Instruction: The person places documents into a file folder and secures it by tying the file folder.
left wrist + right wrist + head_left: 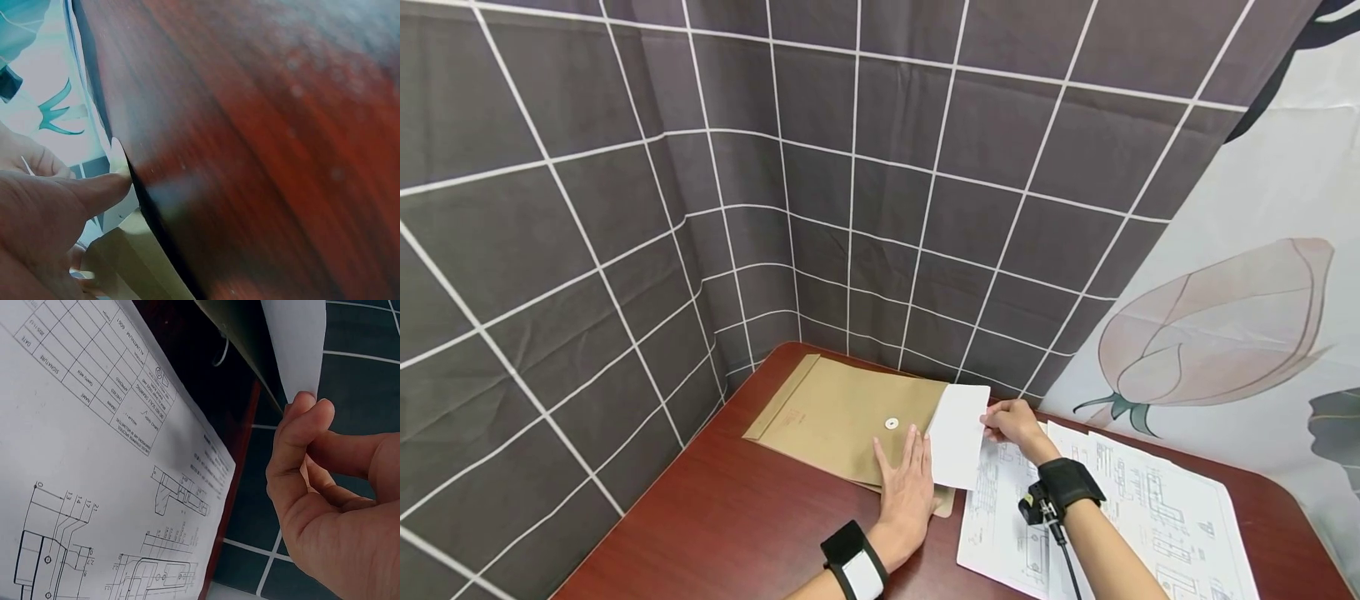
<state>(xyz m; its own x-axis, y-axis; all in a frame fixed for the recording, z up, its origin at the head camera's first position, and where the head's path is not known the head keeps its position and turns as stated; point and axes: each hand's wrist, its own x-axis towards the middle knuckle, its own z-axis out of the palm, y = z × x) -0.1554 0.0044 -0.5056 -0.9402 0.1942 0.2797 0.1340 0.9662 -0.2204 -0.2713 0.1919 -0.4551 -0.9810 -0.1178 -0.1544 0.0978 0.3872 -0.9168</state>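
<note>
The bare left hand (pixel 906 492) lies flat with its palm down. Its fingers (pixel 917 446) are straight and point forward. The left pinky (pixel 882 454) stands apart, but the other three are close together. The left thumb (pixel 103 187) sticks out to the right side. The left forearm (pixel 816 586) comes in low and slanted, and the left wrist (pixel 891 546) bends so the hand points ahead.

The bare right hand (pixel 1018 425) is lifted and pinching. Its fingers curl in, and the right thumb (pixel 356 450) presses toward them. The right forearm (pixel 1112 550) slants in from the right, almost in line with its hand. The two hands are near each other but apart.
</note>
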